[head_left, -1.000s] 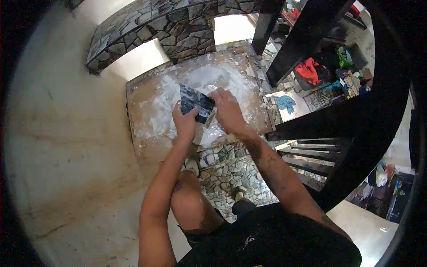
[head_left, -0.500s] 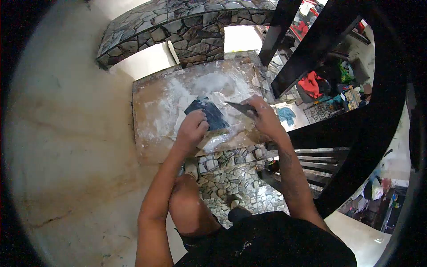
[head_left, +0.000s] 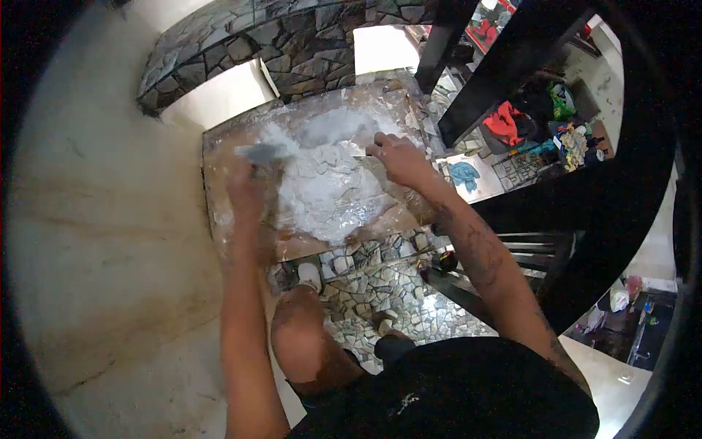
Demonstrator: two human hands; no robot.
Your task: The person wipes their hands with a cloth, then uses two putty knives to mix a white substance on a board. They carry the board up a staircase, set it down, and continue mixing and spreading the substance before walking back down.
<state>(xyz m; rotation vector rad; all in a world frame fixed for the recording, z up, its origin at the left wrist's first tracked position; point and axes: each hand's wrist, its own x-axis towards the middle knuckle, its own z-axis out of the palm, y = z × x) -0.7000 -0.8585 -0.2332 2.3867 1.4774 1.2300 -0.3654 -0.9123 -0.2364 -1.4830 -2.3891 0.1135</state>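
White wet paste [head_left: 333,190] is spread over a brown board [head_left: 227,164], with paler powder [head_left: 340,124] toward its far side. My left hand [head_left: 245,190], smeared by motion, is closed on a flat dark blade [head_left: 267,152] over the board's left part. My right hand [head_left: 398,159] is closed at the right of the paste, gripping a thin scraper [head_left: 356,149] seen almost edge-on, whose blade points left over the paste. The handles of both tools are hidden by my fingers.
A stone-clad ledge [head_left: 292,51] runs behind the board, and a plain wall [head_left: 110,219] stands at the left. Black railing posts [head_left: 504,66] rise on the right. Below lies a stone-patterned floor [head_left: 365,293]; a blue cloth [head_left: 463,175] lies right of the board.
My left hand has swung left with the dark blade, uncovering paste in the middle. My right hand has moved slightly left with its scraper. The view has shifted a little.
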